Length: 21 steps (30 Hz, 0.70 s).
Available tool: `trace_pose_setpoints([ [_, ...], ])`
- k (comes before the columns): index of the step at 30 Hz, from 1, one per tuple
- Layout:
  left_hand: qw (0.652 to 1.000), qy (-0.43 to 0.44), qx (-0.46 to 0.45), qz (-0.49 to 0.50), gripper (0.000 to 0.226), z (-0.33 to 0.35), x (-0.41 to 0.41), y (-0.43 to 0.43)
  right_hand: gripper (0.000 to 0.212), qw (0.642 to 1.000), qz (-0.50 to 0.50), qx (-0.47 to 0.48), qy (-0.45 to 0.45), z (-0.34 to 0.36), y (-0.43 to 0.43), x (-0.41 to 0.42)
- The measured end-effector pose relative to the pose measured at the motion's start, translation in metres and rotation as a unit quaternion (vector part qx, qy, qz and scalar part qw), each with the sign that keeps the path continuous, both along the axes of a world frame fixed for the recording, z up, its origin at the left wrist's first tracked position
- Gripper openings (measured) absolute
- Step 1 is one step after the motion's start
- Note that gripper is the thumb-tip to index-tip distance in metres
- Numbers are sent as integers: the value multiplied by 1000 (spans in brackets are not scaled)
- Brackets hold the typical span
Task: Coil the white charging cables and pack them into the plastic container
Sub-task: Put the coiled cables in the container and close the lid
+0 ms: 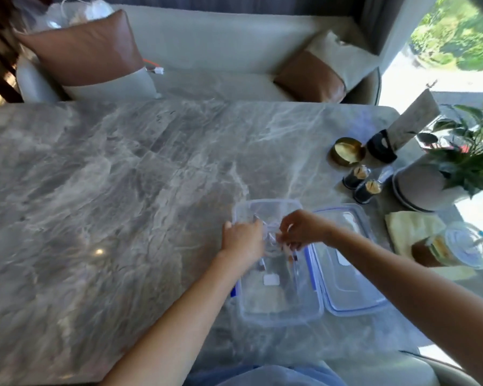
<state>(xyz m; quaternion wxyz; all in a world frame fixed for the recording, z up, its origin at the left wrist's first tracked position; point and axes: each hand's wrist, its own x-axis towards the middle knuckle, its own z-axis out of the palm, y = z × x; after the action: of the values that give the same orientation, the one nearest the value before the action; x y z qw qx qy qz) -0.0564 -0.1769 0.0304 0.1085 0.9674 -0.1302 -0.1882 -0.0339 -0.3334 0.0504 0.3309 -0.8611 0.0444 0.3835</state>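
Both arms reach out over the grey marbled bench point(123, 176) and meet above a clear plastic container point(279, 310) with blue clips along its sides, which sits open on the near right part of the bench. The left hand point(244, 240) is over the container's left wall, fingers curled inward and closed around a bunched length of white charging cable point(271, 236) that hangs into the box. The right hand point(303, 229) comes in from the other side, its fingertips pinched on the same bundle just beside the left hand, so the cable is held between the two, low inside the container's far half. The picture is blurred here, and I cannot tell how many loops the cable makes. Further down in the container lies a small white square piece point(271, 280), with a couple of thin strands running toward it; whether it is a plug or a label I cannot make out. Just to the right of the container, touching or nearly so, lies its clear lid point(352, 291) with a blue rim. Beyond that, along the right edge of the bench, stand an iced coffee cup point(455, 247) on a pale cloth point(410, 229), a potted plant point(469, 162), two small dark jars point(361, 182) and a round brass dish point(346, 154). Across the bench is a pale sofa point(221, 45) with brown and white cushions.
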Motion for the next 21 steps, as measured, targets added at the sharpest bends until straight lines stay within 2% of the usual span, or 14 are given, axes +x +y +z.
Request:
trace_pose_setpoints([
  [2,998,23,54,-31,38,-13,-10,-14,28,993,94,-65,22,-18,-1,-4],
  [4,994,39,86,-51,35,-24,-17,-24,32,970,195,-142,36,-31,0,-6],
  [6,990,49,112,-73,31,-31,-21,-30,32,946,249,-207,-1,-39,4,-8],
  [8,985,60,140,-85,29,-37,-22,-32,18,927,282,-240,-58,-52,10,-11],
  [10,982,65,159,-81,32,-43,-24,-35,29,914,298,-256,-98,-64,14,-14],
  [12,982,67,161,-68,37,-49,-25,-36,36,898,323,-278,-114,-71,17,-14],
  [16,990,69,121,-13,52,-55,-31,-40,36,876,361,-298,-117,-77,16,-13],
  [21,994,74,64,38,38,-55,-31,-37,38,860,385,-310,-125,-80,15,-13],
])
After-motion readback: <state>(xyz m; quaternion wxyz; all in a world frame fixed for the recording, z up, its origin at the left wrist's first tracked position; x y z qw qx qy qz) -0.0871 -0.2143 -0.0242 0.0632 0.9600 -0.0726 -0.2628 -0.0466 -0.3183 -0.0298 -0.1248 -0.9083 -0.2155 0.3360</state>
